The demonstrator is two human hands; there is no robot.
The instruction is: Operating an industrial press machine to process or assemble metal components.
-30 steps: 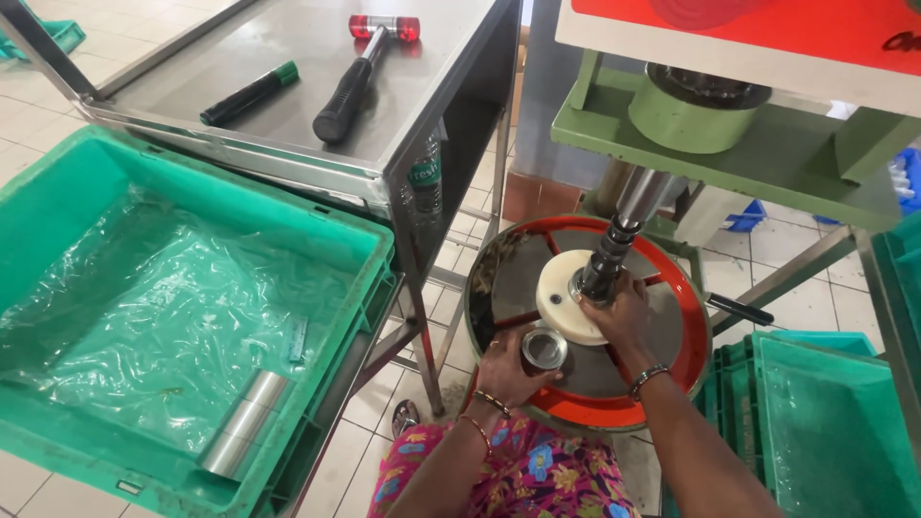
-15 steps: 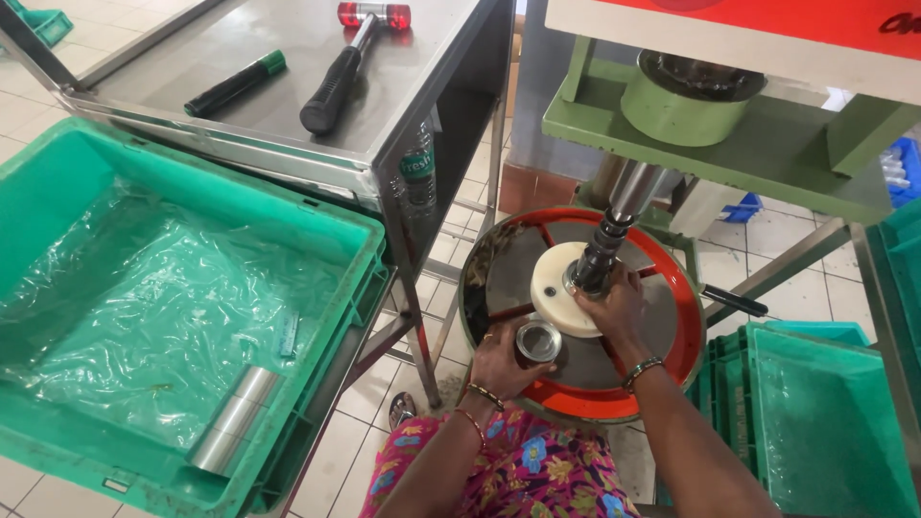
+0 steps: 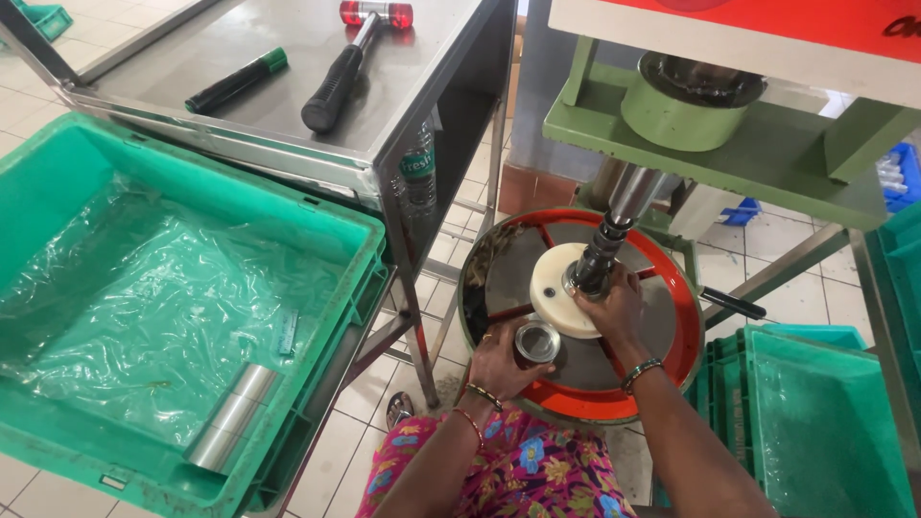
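My left hand (image 3: 499, 366) grips a short shiny metal ring (image 3: 537, 341), held open end up just over the near part of a red-rimmed round wheel (image 3: 679, 307). My right hand (image 3: 614, 309) rests on the cream plastic disc (image 3: 552, 288) at the wheel's hub, fingers against the dark threaded shaft (image 3: 600, 257) that rises to a steel column under a green press frame (image 3: 758, 158). A grey-green cylinder (image 3: 683, 104) sits on that frame.
A large green crate (image 3: 58, 173) lined with clear plastic at left holds one steel tube (image 3: 230, 414). Behind it, a steel table (image 3: 269, 67) carries a black-handled mallet (image 3: 341, 69) and a black marker (image 3: 235, 81). More green crates (image 3: 815, 422) stand at right.
The view has shifted slightly; both hands stay at the wheel hub, with the left still holding the ring and the right still on the disc by the shaft.
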